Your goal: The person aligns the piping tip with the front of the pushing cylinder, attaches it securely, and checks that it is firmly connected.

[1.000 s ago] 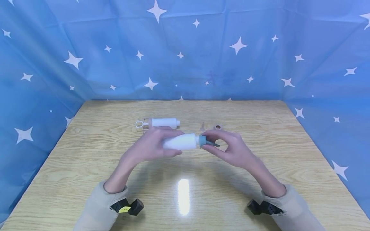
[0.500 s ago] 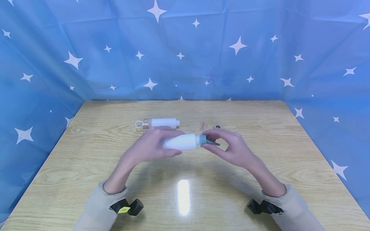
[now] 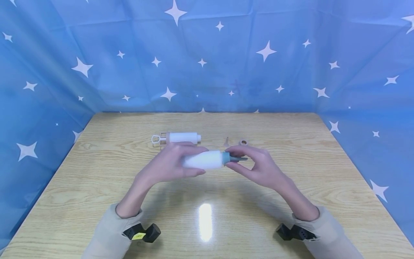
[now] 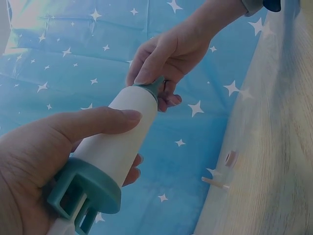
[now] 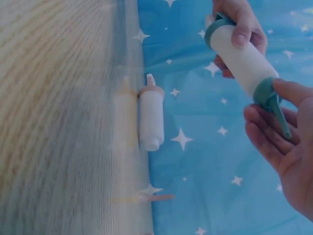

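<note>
My left hand [image 3: 169,162] grips the white barrel of a large plunger syringe [image 3: 207,160], held sideways above the table. Its teal handle end [image 4: 95,183] shows below my left palm in the left wrist view. At the other end, a teal nozzle [image 3: 225,158] with a long thin spout sits against the barrel. My right hand [image 3: 258,167] pinches the nozzle's collar between thumb and fingers, and the spout [image 5: 279,117] points into the right palm's hollow. Whether the threads are engaged is hidden.
Behind my hands a second white syringe [image 3: 184,137] with a beige collar lies on the wooden table [image 3: 97,172]. To its right are a small pinkish nozzle [image 3: 226,142] and a ring [image 3: 244,142]. A blue starred curtain [image 3: 207,72] surrounds the table's back and sides.
The barrel and nozzle have come together, so the white neck that showed between them is covered. The spout has swung from tilted down to nearly level. Both arms stay almost in place.
</note>
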Action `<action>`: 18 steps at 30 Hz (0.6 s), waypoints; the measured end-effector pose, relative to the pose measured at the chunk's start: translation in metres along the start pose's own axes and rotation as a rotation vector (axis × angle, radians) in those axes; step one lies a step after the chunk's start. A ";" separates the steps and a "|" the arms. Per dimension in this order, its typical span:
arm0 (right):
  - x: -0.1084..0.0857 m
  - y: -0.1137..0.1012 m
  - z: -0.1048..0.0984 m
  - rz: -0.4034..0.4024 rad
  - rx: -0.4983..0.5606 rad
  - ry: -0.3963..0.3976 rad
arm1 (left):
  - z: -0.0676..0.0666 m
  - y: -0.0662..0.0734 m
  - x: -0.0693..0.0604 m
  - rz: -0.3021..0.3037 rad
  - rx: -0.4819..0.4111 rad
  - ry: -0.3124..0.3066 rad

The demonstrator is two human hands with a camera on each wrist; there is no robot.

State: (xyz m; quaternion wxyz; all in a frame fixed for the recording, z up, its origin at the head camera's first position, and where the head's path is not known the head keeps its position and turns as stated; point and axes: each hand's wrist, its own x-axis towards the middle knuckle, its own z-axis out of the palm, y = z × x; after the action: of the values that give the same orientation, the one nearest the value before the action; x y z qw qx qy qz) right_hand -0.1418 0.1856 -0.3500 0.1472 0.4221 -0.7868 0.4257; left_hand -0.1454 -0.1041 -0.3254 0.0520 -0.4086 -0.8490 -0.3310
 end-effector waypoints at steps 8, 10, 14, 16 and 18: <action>0.000 0.000 0.001 0.004 0.001 0.001 | 0.001 0.002 0.000 0.000 0.014 0.005; 0.000 0.001 0.001 0.005 0.003 0.000 | 0.001 0.003 0.000 0.003 0.026 0.010; -0.001 0.003 0.001 -0.003 0.005 -0.001 | 0.001 0.003 0.000 0.005 0.040 0.023; -0.001 0.004 0.001 -0.009 0.010 -0.002 | 0.002 0.004 0.000 0.001 0.042 0.026; -0.001 0.004 0.001 -0.006 0.016 -0.008 | 0.002 0.004 0.000 -0.005 0.042 0.024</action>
State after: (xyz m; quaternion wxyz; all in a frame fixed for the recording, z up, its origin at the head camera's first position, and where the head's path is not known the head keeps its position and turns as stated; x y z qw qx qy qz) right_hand -0.1441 0.1865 -0.3537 0.1421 0.4273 -0.7827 0.4297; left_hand -0.1420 -0.1009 -0.3251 0.0701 -0.4014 -0.8560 -0.3180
